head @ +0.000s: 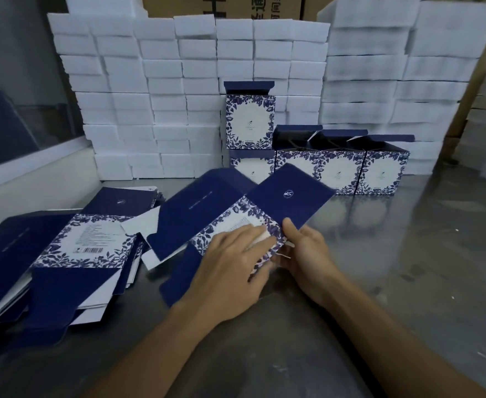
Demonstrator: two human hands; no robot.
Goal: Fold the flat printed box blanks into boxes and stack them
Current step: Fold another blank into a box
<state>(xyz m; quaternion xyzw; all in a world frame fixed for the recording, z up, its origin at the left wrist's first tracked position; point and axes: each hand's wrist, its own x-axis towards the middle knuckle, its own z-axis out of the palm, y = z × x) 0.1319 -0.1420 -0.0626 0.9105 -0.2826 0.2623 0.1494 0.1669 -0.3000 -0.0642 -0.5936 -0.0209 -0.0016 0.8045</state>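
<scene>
Behind, white foam blocks (pixel 155 90) wall the grey desk (pixel 408 254). Five folded blue floral boxes (pixel 342 168) already stand stacked; a thick pile of flat blanks (pixel 72 248) remains. One blank (pixel 221 214) lies mid-desk, left hand (pixel 230 268) pressing it flat-fingered, right hand (pixel 307 251) pinching its edge.

Both bare forearms reach in from the bottom edge and converge toward the middle. The left hand (pixel 230 265) lies palm down, back to the camera, fingers stretched forward and to the right, pressing flat on the blank (pixel 207 214). The right hand (pixel 302 248) sits just beside it, thumb side up, its thumb lifted and its fingers curled under the blank's near corner in a pinching grip.
</scene>
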